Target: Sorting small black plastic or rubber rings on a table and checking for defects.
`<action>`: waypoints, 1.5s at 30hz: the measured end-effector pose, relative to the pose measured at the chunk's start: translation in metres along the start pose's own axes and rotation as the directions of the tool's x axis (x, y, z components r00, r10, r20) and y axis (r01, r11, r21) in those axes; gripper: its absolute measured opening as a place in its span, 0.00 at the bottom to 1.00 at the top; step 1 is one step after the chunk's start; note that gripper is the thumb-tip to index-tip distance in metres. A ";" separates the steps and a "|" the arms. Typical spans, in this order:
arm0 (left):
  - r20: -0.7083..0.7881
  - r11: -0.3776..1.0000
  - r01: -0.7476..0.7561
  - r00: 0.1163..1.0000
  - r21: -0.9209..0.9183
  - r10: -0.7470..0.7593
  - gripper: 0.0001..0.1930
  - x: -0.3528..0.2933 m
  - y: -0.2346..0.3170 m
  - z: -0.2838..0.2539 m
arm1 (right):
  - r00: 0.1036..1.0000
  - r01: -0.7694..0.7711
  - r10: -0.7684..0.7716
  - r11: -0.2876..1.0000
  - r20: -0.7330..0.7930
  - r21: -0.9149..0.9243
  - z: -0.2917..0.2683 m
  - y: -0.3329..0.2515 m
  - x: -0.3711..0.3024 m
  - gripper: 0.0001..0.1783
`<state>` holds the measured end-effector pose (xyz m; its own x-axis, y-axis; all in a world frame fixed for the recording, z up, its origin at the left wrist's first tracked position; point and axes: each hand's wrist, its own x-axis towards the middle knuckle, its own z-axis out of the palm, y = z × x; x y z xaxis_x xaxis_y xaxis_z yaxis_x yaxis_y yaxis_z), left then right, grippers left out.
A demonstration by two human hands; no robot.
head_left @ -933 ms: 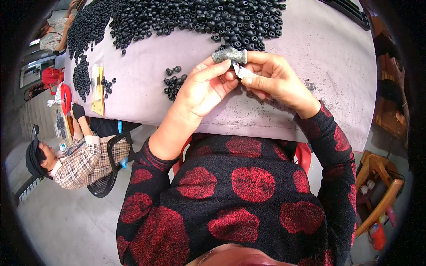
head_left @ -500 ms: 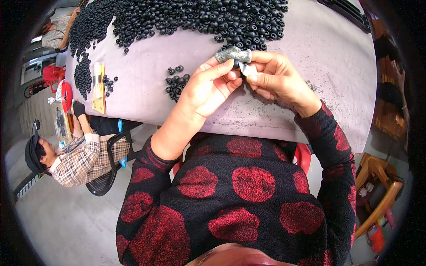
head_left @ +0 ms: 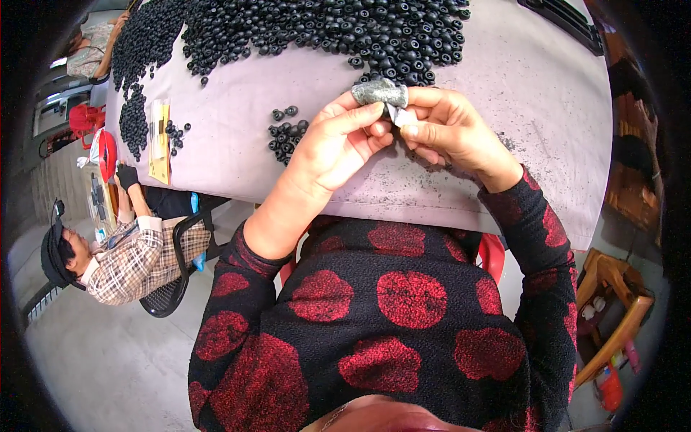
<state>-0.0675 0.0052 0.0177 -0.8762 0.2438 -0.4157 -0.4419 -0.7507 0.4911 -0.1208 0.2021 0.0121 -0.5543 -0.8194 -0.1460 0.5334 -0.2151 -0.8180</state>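
Note:
In front of me, just above the table, both hands meet at the fingertips. My left hand (head_left: 324, 153) is closed, its thumb and fingers pinching a small black round part that is mostly hidden behind the thumb. A worn grey finger cover (head_left: 379, 92) wraps the left index finger. Between thumb and fingers, my right hand (head_left: 461, 137) grips a small pale, silvery flat piece (head_left: 402, 117), its tip against the black part; whether it is a blade I cannot tell. Beyond the hands spreads a large heap of black round parts with holes (head_left: 324, 32).
A smaller group of black parts (head_left: 286, 137) lies left of my left forearm. Black crumbs (head_left: 439, 180) dot the pale tablecloth (head_left: 554, 129). Farther left are a yellow-edged box (head_left: 160, 144) and a seated co-worker in a checked shirt (head_left: 133, 266). A black tray (head_left: 565, 21) sits far right.
The left thumb and grey-covered finger have shifted slightly, and the black part shows less. The silvery piece has turned a little in the right fingers.

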 end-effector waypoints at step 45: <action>-0.034 0.994 -0.046 0.998 0.100 0.049 0.10 0.003 0.019 0.001 | 0.990 0.082 -0.105 0.974 -0.097 -0.213 0.007 -0.008 -0.005 0.28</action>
<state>-0.0788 -0.0072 0.0262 -0.8899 0.1855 -0.4167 -0.4183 -0.6960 0.5837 -0.1179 0.2043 0.0238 -0.6668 -0.7367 -0.1127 0.3379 -0.1641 -0.9268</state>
